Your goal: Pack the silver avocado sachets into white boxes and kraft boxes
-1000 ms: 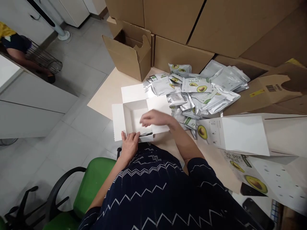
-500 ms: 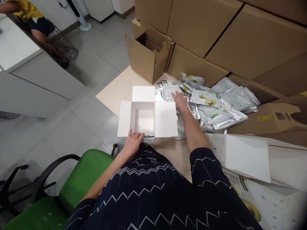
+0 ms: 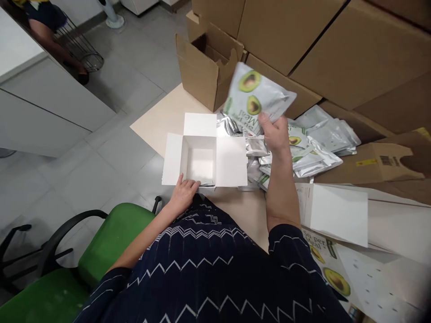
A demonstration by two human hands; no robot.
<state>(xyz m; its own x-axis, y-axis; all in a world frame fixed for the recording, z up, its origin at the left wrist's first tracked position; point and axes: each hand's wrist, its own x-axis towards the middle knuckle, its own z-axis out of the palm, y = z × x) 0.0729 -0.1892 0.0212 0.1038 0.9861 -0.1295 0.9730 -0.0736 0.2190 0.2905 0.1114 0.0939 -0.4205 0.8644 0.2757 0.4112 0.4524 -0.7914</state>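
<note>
A white carton (image 3: 231, 161) stands in front of me with its flaps folded outward. At its bottom near edge a little of something dark and silvery shows. My left hand (image 3: 183, 195) holds the carton's near wall, fingers bent over the rim. Up over the pile, my right hand (image 3: 276, 135) grips a pouch (image 3: 269, 92) by one edge, thumb on top. The pouch is silvery white, printed with avocado halves and "Su·per Meal" lettering, and tilted. Below and around that hand lie more silver pouches (image 3: 316, 159) in a loose heap.
An open brown cardboard box (image 3: 198, 74) stands at the table's (image 3: 158, 119) far side. Large cardboard boxes (image 3: 370, 58) are stacked behind the heap. Flattened white cartons (image 3: 340, 215) lie at right. A green chair (image 3: 116, 237) is at left; a seated person's leg (image 3: 50, 40) shows beyond.
My right hand has lifted a pouch from the heap and turned it upward. My left hand stays on the carton's near wall. The view has shifted slightly.
</note>
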